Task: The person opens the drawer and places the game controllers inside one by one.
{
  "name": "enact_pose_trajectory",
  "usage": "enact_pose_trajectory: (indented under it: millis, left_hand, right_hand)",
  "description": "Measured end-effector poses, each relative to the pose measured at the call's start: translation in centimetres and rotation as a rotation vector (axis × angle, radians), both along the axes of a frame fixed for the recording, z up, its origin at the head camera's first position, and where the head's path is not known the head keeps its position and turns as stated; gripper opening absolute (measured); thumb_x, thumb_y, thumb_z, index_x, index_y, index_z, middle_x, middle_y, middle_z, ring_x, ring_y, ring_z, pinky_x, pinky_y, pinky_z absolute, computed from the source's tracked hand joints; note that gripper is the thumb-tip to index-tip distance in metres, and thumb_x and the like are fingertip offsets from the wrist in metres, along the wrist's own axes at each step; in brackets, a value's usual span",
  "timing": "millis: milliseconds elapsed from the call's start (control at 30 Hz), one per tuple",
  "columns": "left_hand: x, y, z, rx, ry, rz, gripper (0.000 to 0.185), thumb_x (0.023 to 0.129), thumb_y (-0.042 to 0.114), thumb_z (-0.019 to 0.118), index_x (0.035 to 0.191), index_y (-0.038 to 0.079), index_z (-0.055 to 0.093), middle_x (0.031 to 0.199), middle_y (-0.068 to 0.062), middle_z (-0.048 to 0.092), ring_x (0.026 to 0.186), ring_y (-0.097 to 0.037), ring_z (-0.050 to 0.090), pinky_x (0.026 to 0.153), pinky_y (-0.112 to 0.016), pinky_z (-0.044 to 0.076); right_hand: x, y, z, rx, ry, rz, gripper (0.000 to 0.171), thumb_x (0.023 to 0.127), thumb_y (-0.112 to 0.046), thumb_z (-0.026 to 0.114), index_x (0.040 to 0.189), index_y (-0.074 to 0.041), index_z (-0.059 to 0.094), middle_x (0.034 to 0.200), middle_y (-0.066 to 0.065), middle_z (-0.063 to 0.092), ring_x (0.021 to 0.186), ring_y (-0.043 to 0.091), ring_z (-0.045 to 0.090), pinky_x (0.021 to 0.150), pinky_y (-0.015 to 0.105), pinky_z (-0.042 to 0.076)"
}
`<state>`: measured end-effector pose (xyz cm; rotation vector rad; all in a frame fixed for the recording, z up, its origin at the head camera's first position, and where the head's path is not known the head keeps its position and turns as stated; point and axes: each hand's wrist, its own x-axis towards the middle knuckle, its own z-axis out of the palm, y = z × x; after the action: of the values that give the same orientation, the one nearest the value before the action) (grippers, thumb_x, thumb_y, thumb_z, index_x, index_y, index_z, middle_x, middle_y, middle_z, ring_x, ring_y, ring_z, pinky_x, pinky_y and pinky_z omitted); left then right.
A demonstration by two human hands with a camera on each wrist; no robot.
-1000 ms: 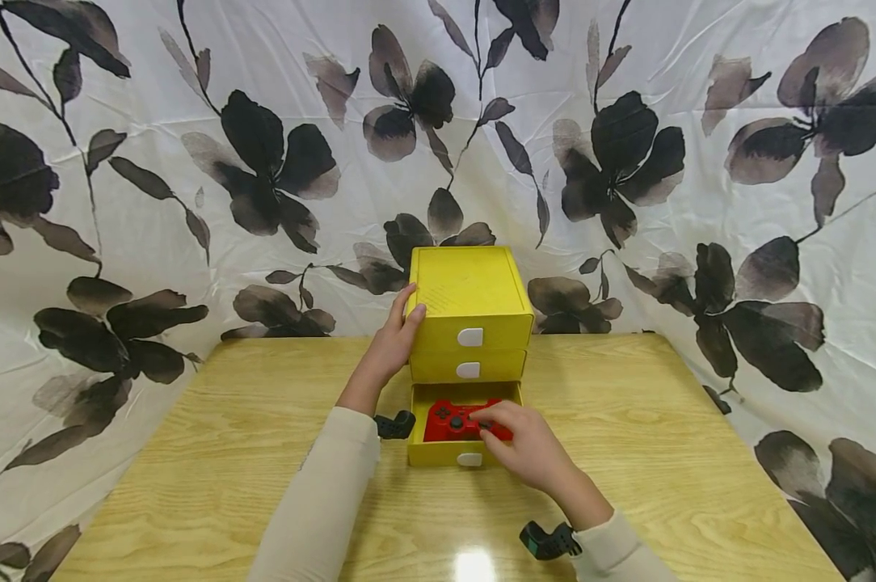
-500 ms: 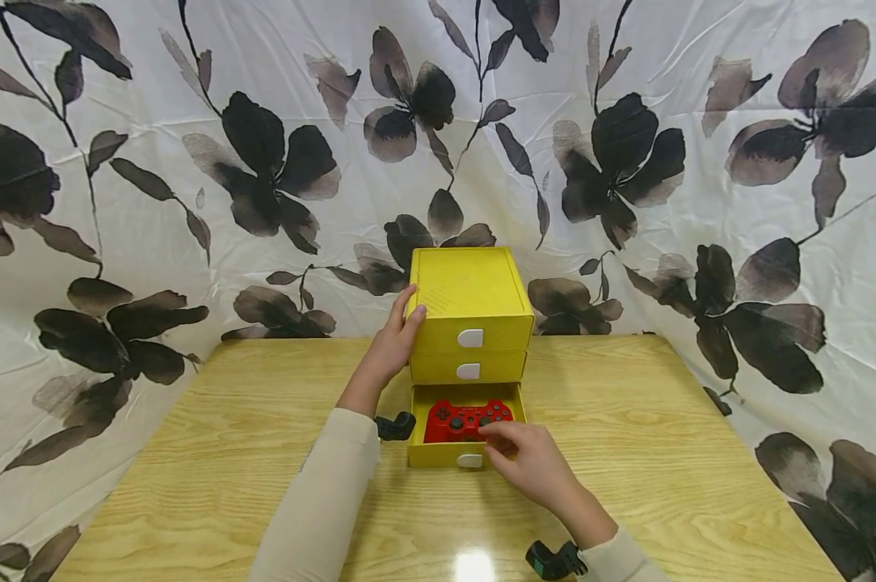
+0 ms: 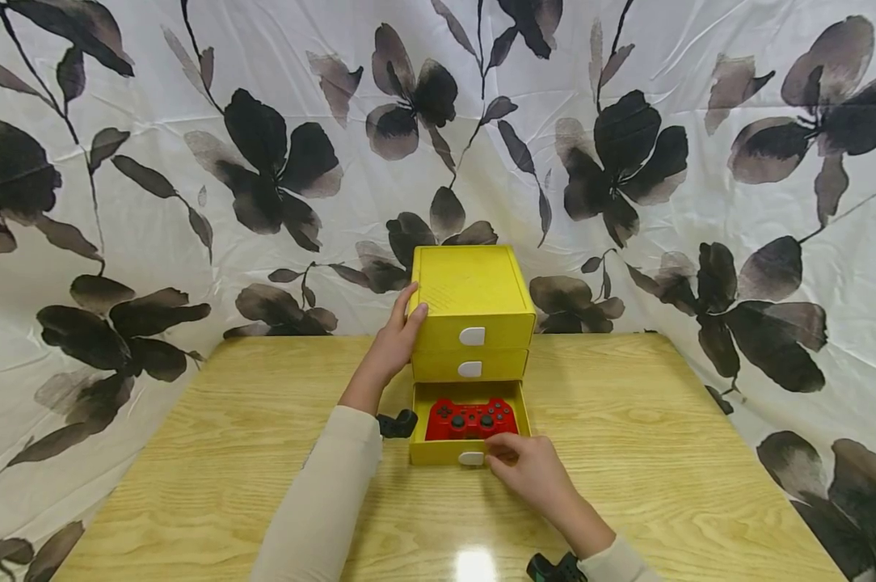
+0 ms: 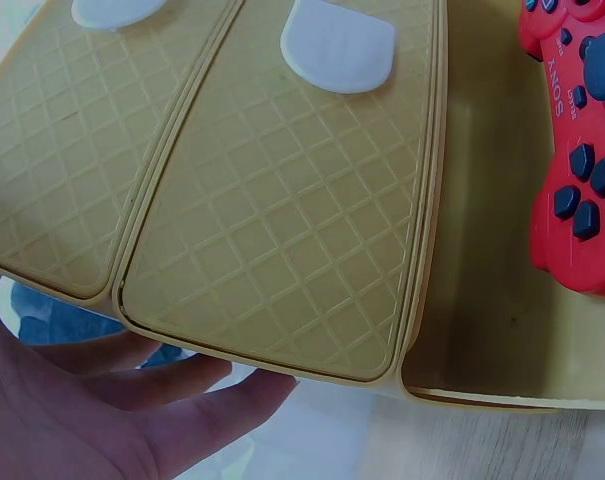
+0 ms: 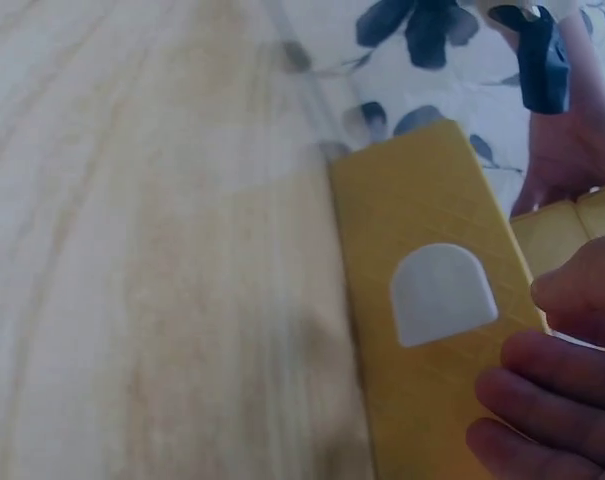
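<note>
A small yellow drawer cabinet (image 3: 467, 283) stands on the table, its bottom drawer (image 3: 441, 453) pulled out. Inside that drawer lies a red game controller (image 3: 471, 419), with black sticks and buttons; part of it shows in the left wrist view. My left hand (image 3: 394, 343) rests along the cabinet's left side, fingers fairly straight. At the right end of the drawer's front rim is my right hand (image 3: 532, 469), its fingers loosely bent. The right wrist view shows these fingertips (image 5: 497, 385) close over the drawer front, beside its white tab (image 5: 444, 294).
Two closed drawers with white tabs (image 3: 471, 335) sit above the opened one. Wood-grained table (image 3: 263, 420) spreads around the cabinet. Close behind hangs a white cloth (image 3: 351, 194) printed with dark flowers. Both wrists carry black cameras (image 3: 397, 423).
My right hand has drawn back from over the controller toward me, to the drawer's front rim, uncovering the controller's right side. My left hand has stayed on the cabinet.
</note>
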<state>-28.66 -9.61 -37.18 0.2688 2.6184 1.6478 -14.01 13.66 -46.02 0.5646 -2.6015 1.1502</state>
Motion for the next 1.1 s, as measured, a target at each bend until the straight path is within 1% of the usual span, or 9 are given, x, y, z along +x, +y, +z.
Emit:
enact_pose_trajectory:
  millis: [233,367,500,600,667,833,933,1033,1100]
  left_hand:
    - [0.0,-0.1,0.0,-0.008,-0.008,0.0,0.063,0.089,0.077,0.032,0.146,0.059,0.01,0.157,-0.011,0.031,0.13,-0.043,0.047,0.093,-0.058,0.049]
    - [0.1,-0.1,0.0,-0.021,-0.01,0.001,0.063,0.089,0.077,0.031,0.146,0.059,0.01,0.157,-0.011,0.031,0.131,-0.044,0.046,0.094,-0.058,0.049]
    - [0.1,-0.1,0.0,-0.023,-0.005,0.002,0.062,0.089,0.076,0.031,0.145,0.059,0.009,0.157,-0.011,0.032,0.13,-0.044,0.047,0.093,-0.058,0.049]
    - [0.0,0.0,0.1,-0.024,-0.006,0.005,0.062,0.089,0.077,0.031,0.145,0.06,0.009,0.156,-0.011,0.033,0.13,-0.043,0.047,0.093,-0.058,0.048]
    - [0.0,0.0,0.1,-0.03,-0.007,0.007,0.062,0.089,0.077,0.03,0.145,0.06,0.009,0.156,-0.011,0.033,0.13,-0.043,0.047,0.094,-0.058,0.048]
    - [-0.1,-0.1,0.2,-0.025,0.001,0.004,0.064,0.088,0.078,0.03,0.145,0.06,0.009,0.154,-0.014,0.036,0.127,-0.043,0.049,0.094,-0.058,0.047]
    - [-0.1,-0.2,0.1,-0.019,0.003,-0.001,0.064,0.087,0.079,0.03,0.145,0.06,0.01,0.154,-0.013,0.036,0.127,-0.042,0.049,0.095,-0.058,0.047]
    - [-0.1,-0.2,0.0,-0.014,0.005,-0.004,0.064,0.087,0.079,0.031,0.145,0.06,0.01,0.155,-0.013,0.035,0.129,-0.042,0.048,0.095,-0.058,0.047]
    - [0.0,-0.3,-0.1,-0.011,0.005,-0.005,0.064,0.087,0.078,0.031,0.145,0.06,0.01,0.155,-0.013,0.035,0.13,-0.042,0.048,0.096,-0.058,0.046]
  right_hand:
    - [0.1,-0.5,-0.9,-0.058,-0.055,-0.009,0.018,0.079,-0.004,0.075,0.097,-0.003,0.074,0.09,0.007,0.076,0.08,0.017,0.073,0.07,0.021,0.056]
    - [0.2,-0.8,-1.5,-0.087,-0.074,-0.015,0.019,0.08,-0.005,0.075,0.098,-0.004,0.074,0.09,0.007,0.076,0.081,0.016,0.072,0.07,0.02,0.056]
    - [0.2,-1.1,-2.0,-0.122,-0.086,-0.049,0.018,0.08,-0.007,0.075,0.098,-0.004,0.075,0.089,0.005,0.076,0.08,0.014,0.072,0.069,0.018,0.055]
    - [0.1,-1.3,-2.2,-0.161,-0.124,-0.085,0.018,0.081,-0.009,0.076,0.098,-0.005,0.075,0.09,0.005,0.076,0.08,0.013,0.072,0.069,0.018,0.055]
    - [0.1,-1.5,-2.4,-0.212,-0.186,-0.117,0.018,0.082,-0.013,0.076,0.098,-0.007,0.076,0.091,0.004,0.076,0.08,0.011,0.071,0.069,0.018,0.054]
    - [0.0,-1.9,-2.6,-0.387,-0.337,-0.212,0.018,0.081,-0.018,0.077,0.097,-0.01,0.077,0.092,0.005,0.075,0.079,0.009,0.069,0.069,0.019,0.054]
    - [0.2,-2.2,-2.7,-0.496,-0.413,-0.248,0.021,0.081,-0.017,0.077,0.098,-0.007,0.076,0.094,0.007,0.075,0.08,0.009,0.067,0.068,0.019,0.053]
    - [0.5,-2.5,-2.8,-0.604,-0.476,-0.269,0.025,0.081,-0.015,0.077,0.102,-0.001,0.074,0.096,0.01,0.073,0.082,0.01,0.064,0.069,0.018,0.052]
    - [0.7,-2.8,-3.0,-0.661,-0.507,-0.284,0.028,0.082,-0.014,0.076,0.105,0.001,0.072,0.096,0.008,0.071,0.084,0.011,0.062,0.071,0.018,0.052]
